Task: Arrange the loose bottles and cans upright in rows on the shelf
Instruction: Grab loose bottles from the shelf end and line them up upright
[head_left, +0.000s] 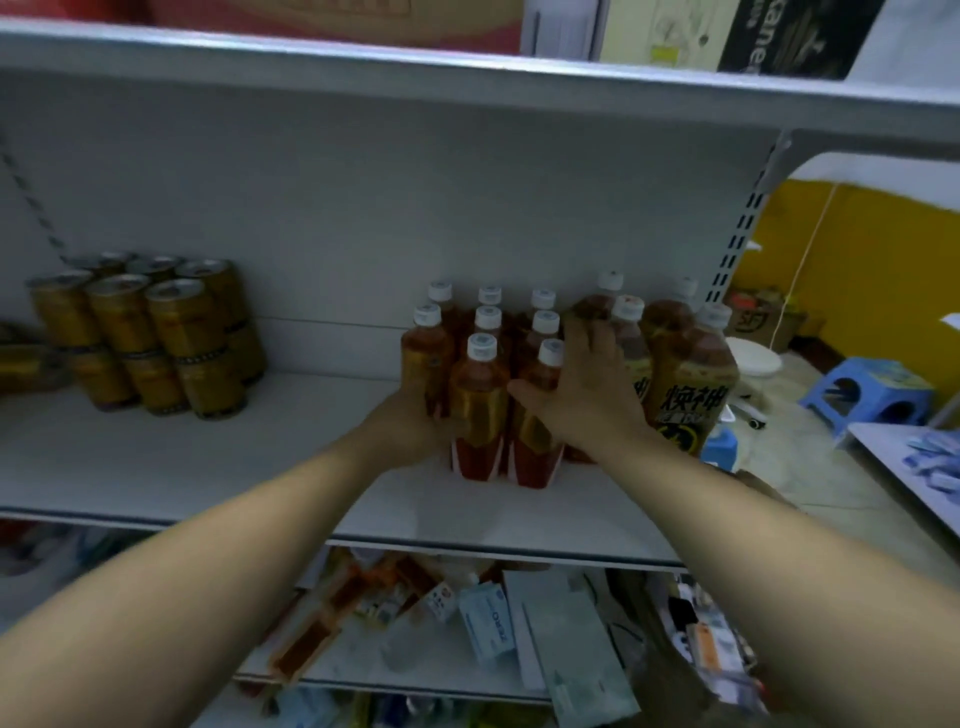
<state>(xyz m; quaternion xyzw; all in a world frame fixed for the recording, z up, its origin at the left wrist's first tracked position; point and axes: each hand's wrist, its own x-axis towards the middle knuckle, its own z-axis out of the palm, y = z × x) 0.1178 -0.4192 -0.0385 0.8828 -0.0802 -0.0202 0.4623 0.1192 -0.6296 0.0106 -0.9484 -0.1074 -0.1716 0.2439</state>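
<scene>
While hands (498, 410) flank front bottles (506, 415), fingers spread, shelf (208, 457) bare left.

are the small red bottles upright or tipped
Upright: the small red bottles stand on the shelf, white caps up, between both hands.

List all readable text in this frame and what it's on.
"ZERO": white packet on the lower shelf.
"ane": end of a cut-off word on the black box on the top shelf.
Large black Chinese characters: big bottle, too blurred to read reliably.
Small bottles and cans: labels blurred, unreadable.
</scene>
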